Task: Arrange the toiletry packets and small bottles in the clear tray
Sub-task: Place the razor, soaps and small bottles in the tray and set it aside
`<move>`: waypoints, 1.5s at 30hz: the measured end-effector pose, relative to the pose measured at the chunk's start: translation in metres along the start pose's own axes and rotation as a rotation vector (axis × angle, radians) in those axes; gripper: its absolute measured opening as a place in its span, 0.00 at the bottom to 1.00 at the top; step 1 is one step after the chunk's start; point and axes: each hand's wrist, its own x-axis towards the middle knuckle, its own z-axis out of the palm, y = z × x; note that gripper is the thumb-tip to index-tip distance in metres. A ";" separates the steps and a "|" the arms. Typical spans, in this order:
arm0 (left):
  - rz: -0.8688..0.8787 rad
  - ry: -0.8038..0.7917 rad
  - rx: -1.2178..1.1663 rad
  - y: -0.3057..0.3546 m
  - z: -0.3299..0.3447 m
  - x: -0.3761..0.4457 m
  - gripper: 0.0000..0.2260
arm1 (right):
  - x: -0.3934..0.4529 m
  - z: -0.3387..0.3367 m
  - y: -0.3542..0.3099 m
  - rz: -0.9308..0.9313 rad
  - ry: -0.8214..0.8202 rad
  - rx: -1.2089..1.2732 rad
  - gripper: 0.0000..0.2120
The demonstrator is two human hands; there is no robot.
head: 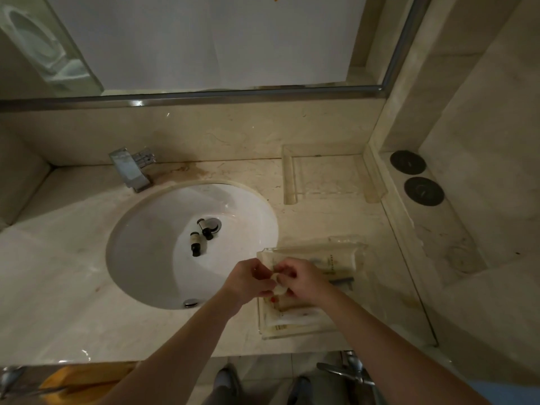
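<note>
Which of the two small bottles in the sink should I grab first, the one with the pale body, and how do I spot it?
Start at the round white sink basin below the chrome tap. Near its drain lie two small black-capped bottles. Take the pale-bodied small bottle, lying to the left of and nearer you than the darker clear bottle resting at the drain.

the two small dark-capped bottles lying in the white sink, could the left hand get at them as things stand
Probably yes, once freed. The two small dark-capped bottles lie uncovered in the white sink near the drain, nothing over them. But the left hand pinches a small white item together with the right hand.
</note>
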 end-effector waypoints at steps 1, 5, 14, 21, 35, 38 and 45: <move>0.030 0.017 0.139 0.000 0.001 0.000 0.09 | -0.002 0.000 0.001 0.018 -0.014 0.004 0.12; 0.275 0.180 0.700 -0.002 0.003 -0.007 0.06 | -0.009 0.001 0.003 0.037 -0.085 -0.045 0.08; 0.100 0.042 0.862 -0.011 0.002 -0.013 0.24 | -0.010 0.012 0.003 -0.015 -0.129 -0.287 0.07; 0.089 -0.037 0.912 -0.014 0.000 -0.016 0.35 | -0.011 0.012 0.003 -0.021 -0.120 -0.371 0.09; 0.168 -0.039 0.805 -0.014 -0.013 -0.008 0.23 | -0.009 0.010 -0.007 -0.060 -0.129 -0.408 0.20; 0.156 0.087 0.649 -0.012 -0.032 -0.001 0.18 | -0.001 0.000 -0.013 -0.099 -0.043 -0.278 0.11; -0.083 0.425 0.269 -0.018 -0.097 0.029 0.11 | 0.039 0.017 -0.053 -0.124 0.126 -0.109 0.02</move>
